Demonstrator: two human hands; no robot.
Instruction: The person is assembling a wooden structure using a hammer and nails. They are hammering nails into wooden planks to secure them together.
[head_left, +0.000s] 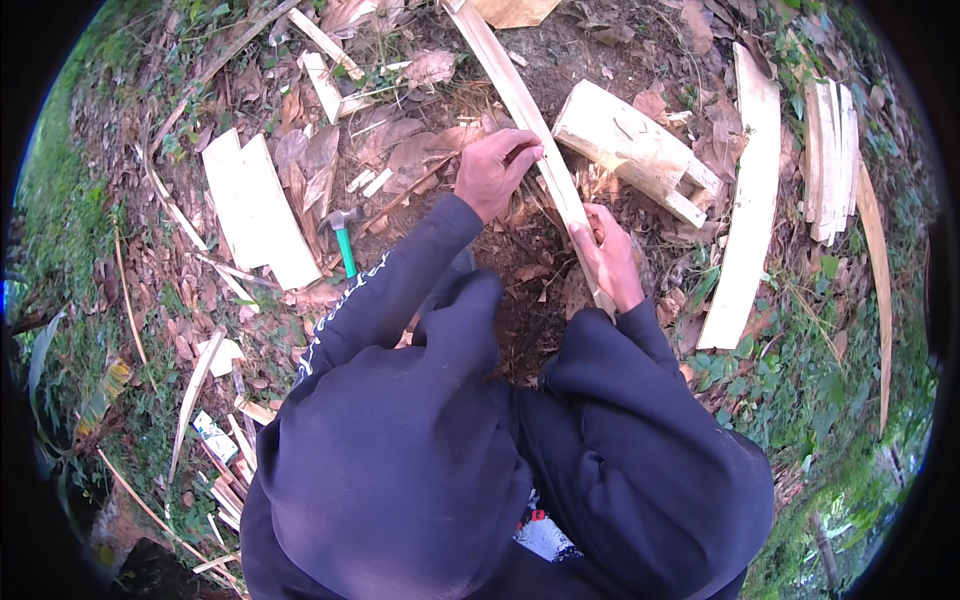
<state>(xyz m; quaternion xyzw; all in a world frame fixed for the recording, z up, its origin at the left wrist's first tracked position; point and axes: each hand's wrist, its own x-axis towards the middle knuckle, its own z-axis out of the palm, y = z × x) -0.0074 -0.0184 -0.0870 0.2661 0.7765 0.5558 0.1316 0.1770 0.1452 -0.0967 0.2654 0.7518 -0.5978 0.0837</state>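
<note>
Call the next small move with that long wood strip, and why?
Probably slide the left hand further up the long wood strip. Both hands already grip it, the right hand near its lower end, while most of the strip's length runs unsupported past the left hand over the leaf litter.

A hammer (pixel 343 232) lies on dry leaves beside a flat board (pixel 258 212). A split log (pixel 634 147) and stacked slats (pixel 830 160) lie farther right.

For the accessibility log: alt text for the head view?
Both hands hold a long pale wooden slat over leaf-strewn ground: left hand higher up, right hand lower. A green-handled hammer and split wood pieces lie around.
</note>
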